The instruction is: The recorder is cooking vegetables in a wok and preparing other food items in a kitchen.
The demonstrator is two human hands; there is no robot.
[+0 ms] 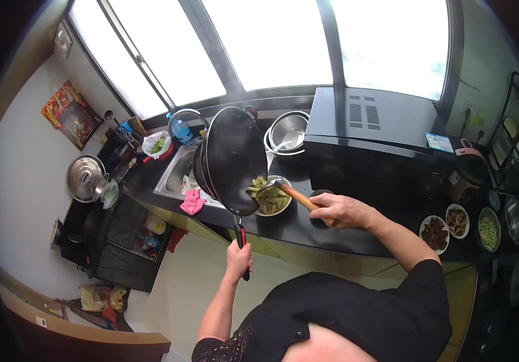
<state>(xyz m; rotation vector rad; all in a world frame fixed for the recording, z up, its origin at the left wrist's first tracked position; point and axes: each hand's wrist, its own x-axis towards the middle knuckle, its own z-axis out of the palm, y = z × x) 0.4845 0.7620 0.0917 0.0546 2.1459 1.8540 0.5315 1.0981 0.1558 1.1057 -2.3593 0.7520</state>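
My left hand (239, 260) grips the black-and-red handle of a black wok (236, 154), which is tipped on its side over the counter. A wooden-handled spatula (302, 198) is in my right hand (343, 210). Its metal blade meets the cooked green vegetables (270, 199) at the wok's lower rim. Beneath that rim stands a white bowl (290, 182) with much of the greens in it; some still lie at the wok's edge. Faint steam rises above the wok.
Behind the wok is a steel sink (168, 176) with a pink cloth (193, 202) on its edge. Nested bowls (289, 129) stand beside a black microwave oven (368, 158). To the right are a plate of dark food (434, 234), a smaller dish (457, 221) and a bowl of green peas (488, 231).
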